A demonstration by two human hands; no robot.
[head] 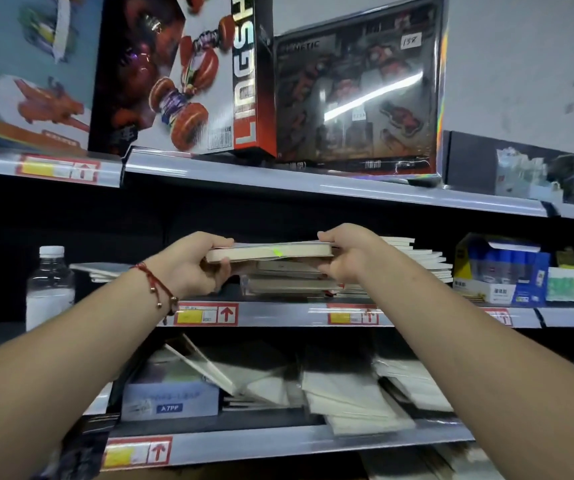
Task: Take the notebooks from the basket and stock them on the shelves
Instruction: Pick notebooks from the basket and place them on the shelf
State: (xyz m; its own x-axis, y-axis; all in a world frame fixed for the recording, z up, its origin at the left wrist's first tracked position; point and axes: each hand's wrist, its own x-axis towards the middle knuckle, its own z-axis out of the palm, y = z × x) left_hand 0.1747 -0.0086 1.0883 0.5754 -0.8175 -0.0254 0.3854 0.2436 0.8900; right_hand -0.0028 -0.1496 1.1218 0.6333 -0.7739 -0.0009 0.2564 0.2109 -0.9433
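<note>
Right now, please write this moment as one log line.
step: placing notebook | hands: left and right grip its ends | target: stack on middle shelf | basket: unseen

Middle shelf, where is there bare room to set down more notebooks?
Free: the dark gap between the water bottle and the stack under the held notebook, apart from a thin pile there. Crowded: right of the stack, fanned notebooks run up to the blue box.
</note>
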